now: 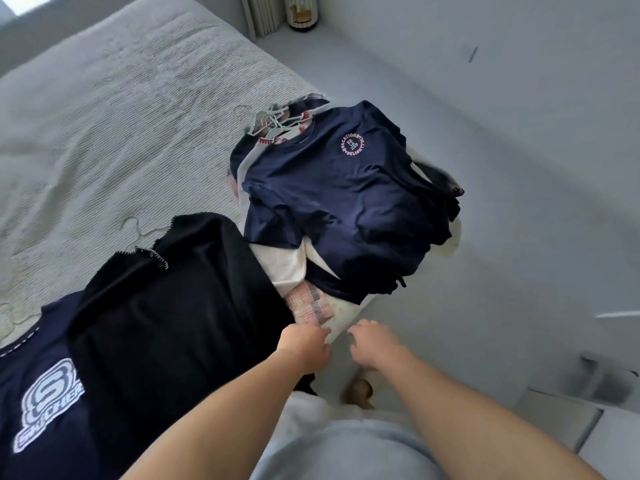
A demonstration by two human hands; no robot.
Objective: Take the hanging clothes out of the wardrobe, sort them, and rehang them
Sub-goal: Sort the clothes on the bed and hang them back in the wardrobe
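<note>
A heap of clothes on hangers lies at the bed's corner, topped by a navy T-shirt (343, 188) with a round chest print. Pale hangers (268, 124) stick out at its far end. Nearer, a black collared garment (180, 306) on a wire hanger lies beside a navy shirt (45, 403) with a white logo. A pink plaid garment (313, 304) pokes out from under the heap. My left hand (306, 346) touches the plaid hem, fingers curled at its edge; the grip is blurred. My right hand (372, 342) hovers beside it, fingers loosely bent, holding nothing.
The bed (114, 116) has a pale ribbed cover stretching left and away. Grey floor (485, 202) lies to the right. A bottle-like object (303, 12) stands on the floor at the far wall. White furniture edges (588, 393) sit at the lower right.
</note>
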